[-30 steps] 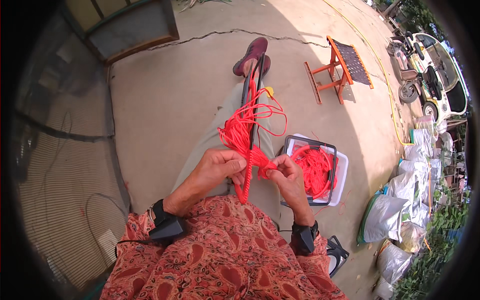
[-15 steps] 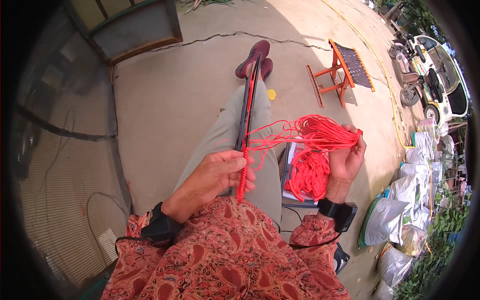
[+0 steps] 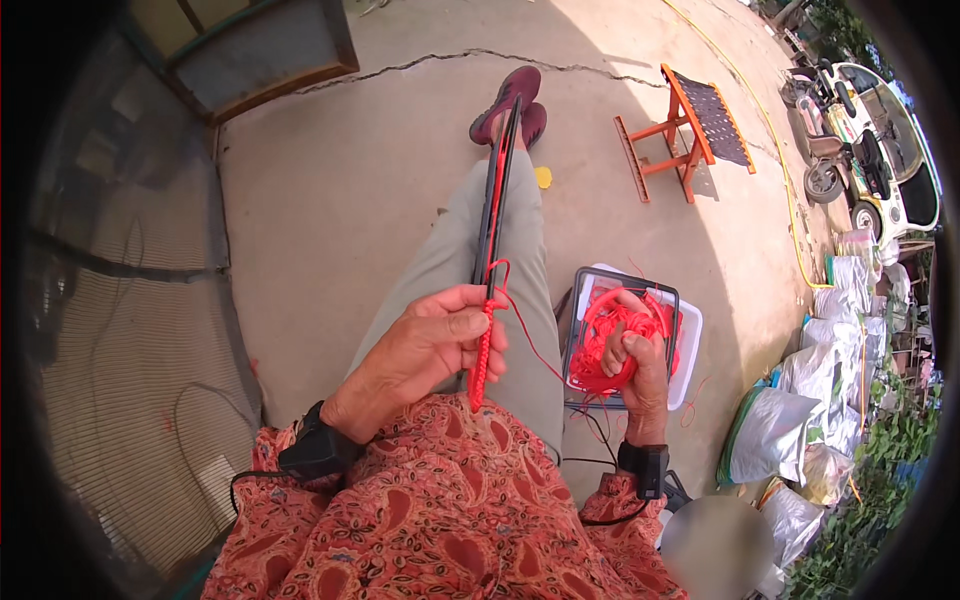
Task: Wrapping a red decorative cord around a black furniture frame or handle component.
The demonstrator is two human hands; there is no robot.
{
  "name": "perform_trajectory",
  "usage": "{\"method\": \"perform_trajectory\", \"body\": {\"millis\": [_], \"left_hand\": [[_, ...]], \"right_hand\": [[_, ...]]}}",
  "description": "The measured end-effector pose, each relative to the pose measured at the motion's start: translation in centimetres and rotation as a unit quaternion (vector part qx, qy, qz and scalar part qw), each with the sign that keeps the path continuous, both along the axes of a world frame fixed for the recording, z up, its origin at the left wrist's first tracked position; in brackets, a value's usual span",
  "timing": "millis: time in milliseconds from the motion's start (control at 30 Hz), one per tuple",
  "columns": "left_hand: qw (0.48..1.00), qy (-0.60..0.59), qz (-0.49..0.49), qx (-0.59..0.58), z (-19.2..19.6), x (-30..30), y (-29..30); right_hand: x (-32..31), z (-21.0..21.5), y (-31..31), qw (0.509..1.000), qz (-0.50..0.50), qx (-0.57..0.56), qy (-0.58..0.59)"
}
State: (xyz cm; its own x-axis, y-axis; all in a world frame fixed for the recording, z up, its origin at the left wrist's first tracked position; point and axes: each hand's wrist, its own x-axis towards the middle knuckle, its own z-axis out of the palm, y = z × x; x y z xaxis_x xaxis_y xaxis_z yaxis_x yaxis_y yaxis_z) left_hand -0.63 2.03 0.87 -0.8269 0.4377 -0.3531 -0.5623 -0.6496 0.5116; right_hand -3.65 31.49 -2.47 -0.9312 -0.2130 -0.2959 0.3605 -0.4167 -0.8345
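Observation:
My left hand (image 3: 430, 335) is closed around the lower end of a long, narrow black frame (image 3: 494, 200), pinching it where red cord is wrapped tightly in a braid-like pattern (image 3: 481, 370). A small loop of red cord (image 3: 500, 266) stands up just above the fingers. From there a single strand slants down to the right. My right hand (image 3: 640, 362), fingers curled, grips a bunch of red cord (image 3: 600, 345) over a white tray (image 3: 688, 362) with a black rim. The frame runs away from me, above my legs, toward my shoes.
An orange folding stool (image 3: 690, 130) with a dark woven seat stands ahead to the right. Stuffed white sacks (image 3: 775, 440), a yellow hose (image 3: 790, 190) and a parked vehicle (image 3: 885, 150) line the right side. A glazed door panel (image 3: 265, 60) and ribbed screen (image 3: 150, 370) are on the left.
My right hand has moved down and left with the red cord, from beside the tray to over it. The strands stretched to the frame have given way to one slack strand. My left hand stays nearly still.

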Motion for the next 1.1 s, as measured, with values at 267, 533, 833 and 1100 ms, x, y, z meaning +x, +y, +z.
{"method": "perform_trajectory", "body": {"millis": [267,533,833,1100], "left_hand": [[1.000,0.001,-0.003,0.023,0.1,0.0,-0.1],[1.000,0.005,0.005,0.023,0.0,-0.1,0.1],[0.998,0.021,0.050,0.010,-0.7,-0.6,2.0],[0.837,0.301,0.183,-0.419,0.3,0.0,0.6]], "right_hand": [[-0.4,1.4,-8.8,0.970,0.236,0.049,-0.032],[-0.2,8.9,-6.8,0.989,0.141,-0.011,0.042],[0.0,13.6,-12.7,0.826,0.306,0.209,0.424],[0.2,14.8,-11.6,0.798,0.370,0.258,0.399]]}}
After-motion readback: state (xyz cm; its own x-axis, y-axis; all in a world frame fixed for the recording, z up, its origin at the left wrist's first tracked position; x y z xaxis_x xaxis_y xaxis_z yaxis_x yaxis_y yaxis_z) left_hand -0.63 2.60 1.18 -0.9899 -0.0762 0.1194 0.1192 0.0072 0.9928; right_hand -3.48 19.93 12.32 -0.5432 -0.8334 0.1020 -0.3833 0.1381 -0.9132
